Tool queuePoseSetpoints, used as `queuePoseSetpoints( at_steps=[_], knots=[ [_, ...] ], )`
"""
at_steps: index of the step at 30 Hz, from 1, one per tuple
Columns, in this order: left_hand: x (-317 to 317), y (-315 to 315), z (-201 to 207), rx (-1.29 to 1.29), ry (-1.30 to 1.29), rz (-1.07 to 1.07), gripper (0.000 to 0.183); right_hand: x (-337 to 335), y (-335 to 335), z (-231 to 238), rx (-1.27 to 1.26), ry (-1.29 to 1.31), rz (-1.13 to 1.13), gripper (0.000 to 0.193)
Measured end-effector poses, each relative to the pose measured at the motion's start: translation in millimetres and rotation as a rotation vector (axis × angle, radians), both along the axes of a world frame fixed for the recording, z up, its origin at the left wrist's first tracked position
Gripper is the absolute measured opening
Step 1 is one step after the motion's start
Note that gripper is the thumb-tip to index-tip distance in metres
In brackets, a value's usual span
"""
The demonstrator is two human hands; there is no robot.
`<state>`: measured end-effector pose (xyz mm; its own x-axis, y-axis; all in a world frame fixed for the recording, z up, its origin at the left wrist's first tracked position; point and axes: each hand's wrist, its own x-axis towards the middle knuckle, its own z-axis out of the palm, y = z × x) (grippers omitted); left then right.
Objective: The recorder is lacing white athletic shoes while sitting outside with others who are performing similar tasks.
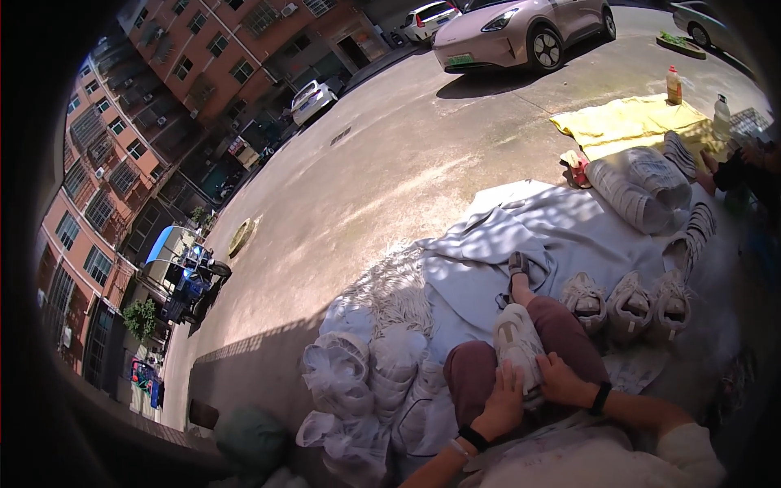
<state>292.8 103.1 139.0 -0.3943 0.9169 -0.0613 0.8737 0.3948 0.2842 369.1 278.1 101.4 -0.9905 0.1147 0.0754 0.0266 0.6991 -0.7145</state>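
Observation:
A white sneaker (514,337) rests between my bent legs, its toe pointing away from me. My left hand (502,400) lies along its left side near the heel end, fingers extended against it. Across from it, my right hand (565,381) grips the other side with bent fingers. The shoe's opening is mostly hidden by my hands. On the right stand several pale sneakers with laces: one (584,301), another (630,304) and a third (672,306). To the left of my legs, white sneakers in clear plastic bags (338,374) sit in a cluster.
A pale cloth (480,285) covers the ground, with a pile of white laces (403,301) on it. Plastic-wrapped stacks of white pieces (626,199) lie at the right. Beyond are a yellow cloth (606,130), a bottle (674,85) and a pink car (521,41). Another person's hand (709,172) shows at far right.

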Motion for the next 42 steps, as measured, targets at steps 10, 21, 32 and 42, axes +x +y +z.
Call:
queuePoseSetpoints(
  at_steps=[10,21,32,42],
  knots=[
    [-8,8,41,-0.018,0.12,0.148,0.079,5,13,43,-0.045,-0.057,0.008,0.061],
    [9,-5,10,-0.112,0.176,0.118,0.072,6,4,34,0.025,-0.15,-0.015,0.052],
    [-8,-12,50,0.124,-0.254,0.19,0.081,18,55,72,-0.162,0.031,-0.051,0.024],
    [5,-15,60,0.315,-0.56,0.318,0.013,123,92,55,-0.449,-0.265,-0.402,0.01]
  ],
)
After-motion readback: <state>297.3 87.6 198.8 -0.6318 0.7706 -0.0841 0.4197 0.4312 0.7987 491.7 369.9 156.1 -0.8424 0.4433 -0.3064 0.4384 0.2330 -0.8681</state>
